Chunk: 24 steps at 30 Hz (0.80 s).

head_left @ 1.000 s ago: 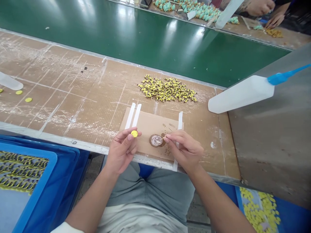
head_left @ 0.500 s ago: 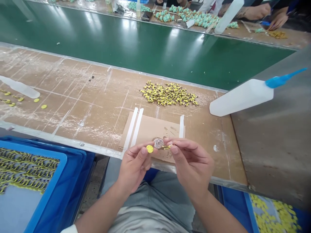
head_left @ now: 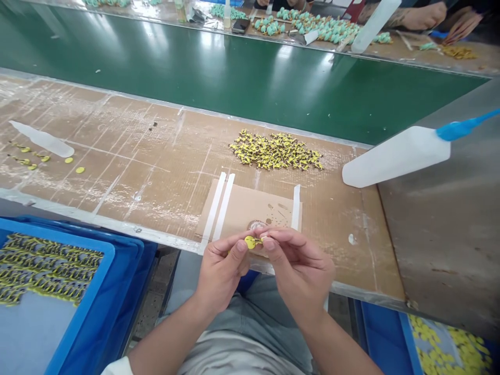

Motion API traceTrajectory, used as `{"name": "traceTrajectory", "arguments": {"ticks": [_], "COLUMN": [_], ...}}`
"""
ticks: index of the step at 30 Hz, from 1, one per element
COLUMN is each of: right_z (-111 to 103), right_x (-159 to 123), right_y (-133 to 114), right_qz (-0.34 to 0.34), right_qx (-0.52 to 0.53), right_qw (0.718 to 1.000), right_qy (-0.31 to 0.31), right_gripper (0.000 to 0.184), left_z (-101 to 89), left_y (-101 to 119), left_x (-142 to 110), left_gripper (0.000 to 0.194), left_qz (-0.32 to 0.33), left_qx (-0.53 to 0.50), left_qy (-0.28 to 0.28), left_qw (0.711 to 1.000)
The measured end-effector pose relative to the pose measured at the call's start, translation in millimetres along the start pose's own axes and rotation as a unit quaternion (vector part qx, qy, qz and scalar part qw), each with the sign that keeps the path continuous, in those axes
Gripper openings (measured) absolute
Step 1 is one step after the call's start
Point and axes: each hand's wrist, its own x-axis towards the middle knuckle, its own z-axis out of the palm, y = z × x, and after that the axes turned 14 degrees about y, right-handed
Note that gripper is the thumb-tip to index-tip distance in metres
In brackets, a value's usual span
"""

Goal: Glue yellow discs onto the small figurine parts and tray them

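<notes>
Hands (head_left: 263, 276) pinch a flat, round yellow disc (head_left: 250, 242).

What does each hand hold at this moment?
Left hand: closed, pinching a round flat yellow disc.
Right hand: closed, pinching a small yellow and dark piece against the disc's edge; exact contact cannot be told.

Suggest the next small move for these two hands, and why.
Probably press the small piece gently against the yellow disc: the left hand pinches the disc, the right hand pinches the piece, and the two look in contact or nearly so.
</notes>
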Motion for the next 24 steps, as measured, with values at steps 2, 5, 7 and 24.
{"name": "traceTrajectory", "arguments": {"ticks": [2,5,7,24], "right_z": [0.3,1.1,1.8,2.4], "right_x": [0.4,1.3,1.5,1.4], "right_y": [-0.3,-0.6,-0.8,3.0], "right_qz": [-0.002,-0.008,-0.014,-0.038], "right_qx": [0.002,-0.001,-0.007,-0.007], "right_qw": [1.000,1.000,1.000,0.999], "right_qy": [-0.002,-0.006,-0.005,-0.018], "right_gripper": [0.015,0.015,0.015,0.021], "left_z": [-0.4,-0.9,-1.1,-0.9], "left_y": [0.1,0.9,1.5,-0.1], "left_x": [-0.6,-0.7,-0.2,1.9], "left_gripper": [0.025,0.025,0.026,0.027], "left_qz": [0.002,0.004,0.006,0.005], "left_qx": [0.000,0.008,0.013,0.000], "left_qy": [-0.009,-0.014,-0.013,-0.011], "left_qw": [1.000,1.000,1.000,1.000]}}
